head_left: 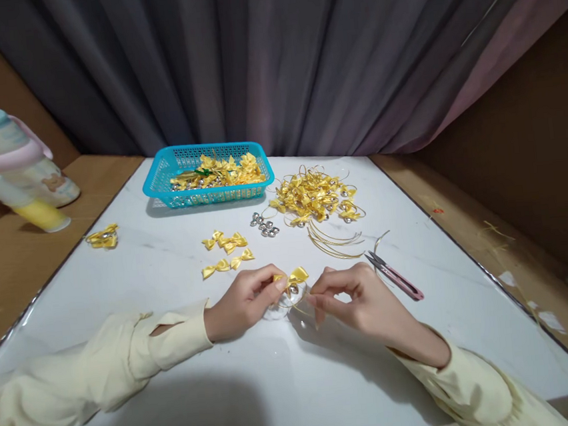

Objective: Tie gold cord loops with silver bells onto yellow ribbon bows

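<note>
Two hands meet over a white table [181, 397], and one yellow bow [296, 277] is held between them just above the surface. The left hand [245, 302] is pinched shut on the bow's left loop with thumb and forefinger. The right hand [357, 298] is closed on what appears to be a thin gold cord [303, 309] coming from the bow. A small silver bell [293, 290] is seen directly under the bow, between the hands.

Pink-handled snips [395, 274] are laid to the right of the bow, just beyond the right hand. Loose bows [227, 252] are scattered behind and left of the bow. A cluster of bells [264, 225] lies behind it, and a heap of corded bows [315, 200] is piled behind and right of it. Farther behind the bow a blue basket [202, 197] is set, filled with yellow bows and some silver bells. A stray bow pair [103, 237] is left far to the bow's left, at the table edge.
</note>
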